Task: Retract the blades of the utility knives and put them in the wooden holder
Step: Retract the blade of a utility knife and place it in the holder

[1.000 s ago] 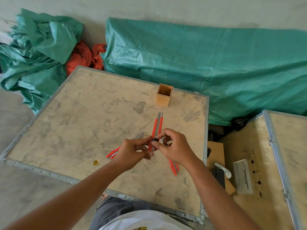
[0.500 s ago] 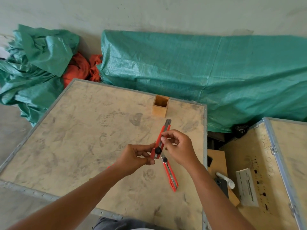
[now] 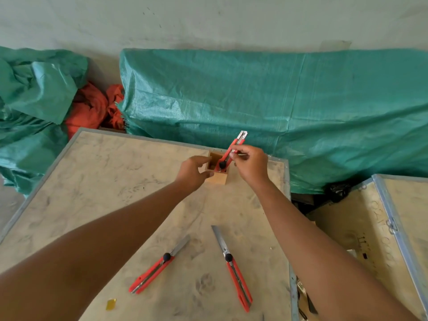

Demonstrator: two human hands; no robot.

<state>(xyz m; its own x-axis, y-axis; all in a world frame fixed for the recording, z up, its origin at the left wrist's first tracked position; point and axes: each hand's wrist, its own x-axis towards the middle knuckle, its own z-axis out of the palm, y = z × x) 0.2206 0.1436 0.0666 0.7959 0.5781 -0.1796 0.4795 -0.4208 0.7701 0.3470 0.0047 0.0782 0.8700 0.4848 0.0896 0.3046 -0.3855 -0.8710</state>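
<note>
While a green tarp (image 3: 266, 107) fills the upper right of the frame along the wall, with a second crumpled green tarp (image 3: 32, 100) at the upper left and a bundle of orange cloth (image 3: 92, 107) between them, a dusty board (image 3: 97, 181) with a metal edge takes up the lower middle and left. A second wooden crate (image 3: 370, 228) sits at the lower right, just beside the board.

Both bare forearms reach up from the bottom of the frame toward the far edge of the board. There a small wooden holder (image 3: 218, 177), an open-topped box, stands upright. The left hand (image 3: 193, 171) is curled around the holder's left side, fingers touching its wall. The right hand (image 3: 251, 164) pinches a red knife (image 3: 230, 152) between thumb and fingertips, the remaining fingers loosely bent. That knife is tilted, its lower end with the black knob inside the holder's opening and its metal tip pointing up and right, over the tarp.

Two more red knives lie flat on the board at the lower middle of the frame, well apart from the holder. The left knife (image 3: 154, 269) points up and right with its blade out; the right knife (image 3: 234, 267) points up and left, its blade also out. A small yellow scrap (image 3: 111, 304) lies near the bottom left.
</note>
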